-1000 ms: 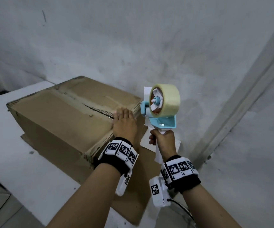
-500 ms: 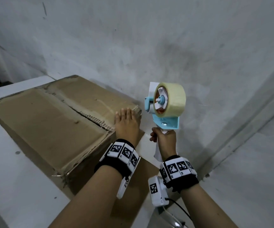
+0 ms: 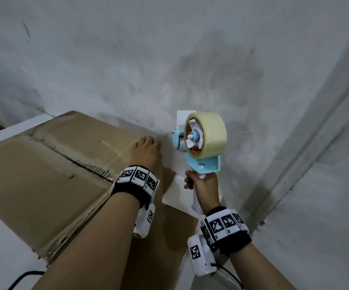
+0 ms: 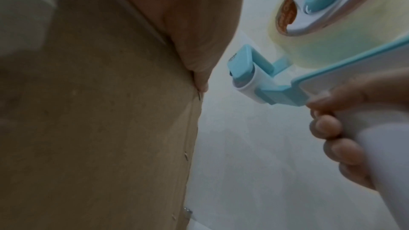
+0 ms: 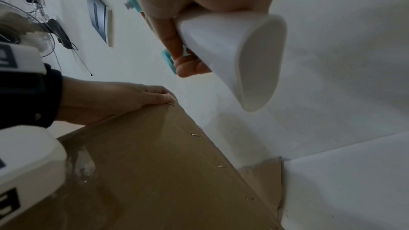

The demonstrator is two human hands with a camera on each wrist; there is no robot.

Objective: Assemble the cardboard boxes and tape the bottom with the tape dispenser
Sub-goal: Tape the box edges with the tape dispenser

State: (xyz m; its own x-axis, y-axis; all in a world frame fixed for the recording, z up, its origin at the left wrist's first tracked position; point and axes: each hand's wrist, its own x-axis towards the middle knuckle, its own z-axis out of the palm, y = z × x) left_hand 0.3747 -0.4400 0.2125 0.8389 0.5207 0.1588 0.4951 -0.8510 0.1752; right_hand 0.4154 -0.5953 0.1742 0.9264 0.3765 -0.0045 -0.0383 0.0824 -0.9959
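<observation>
A brown cardboard box (image 3: 43,174) stands on the white table (image 3: 4,260) with its flaps folded down and a ragged seam across the top. My left hand (image 3: 146,151) lies flat with straight fingers on the box's far right top corner (image 5: 124,99). Just right of it, above the table, my right hand (image 3: 203,185) grips the white handle (image 5: 234,55) of a blue and white tape dispenser (image 3: 198,147). The dispenser carries a roll of clear tape (image 4: 345,24) and points upward. Its roller (image 4: 245,83) hangs in the air close to the box edge, apart from the cardboard.
A grey wall (image 3: 169,59) rises right behind the box. A flat sheet of cardboard (image 3: 169,237) lies on the table under the box. Metal staples (image 5: 221,166) run along the box's side seam. A black cable (image 3: 23,278) shows at the lower left.
The view has swung so the box sits further left and nearer. My left hand stays flat on the box corner. The dispenser stays upright in my right hand beside it.
</observation>
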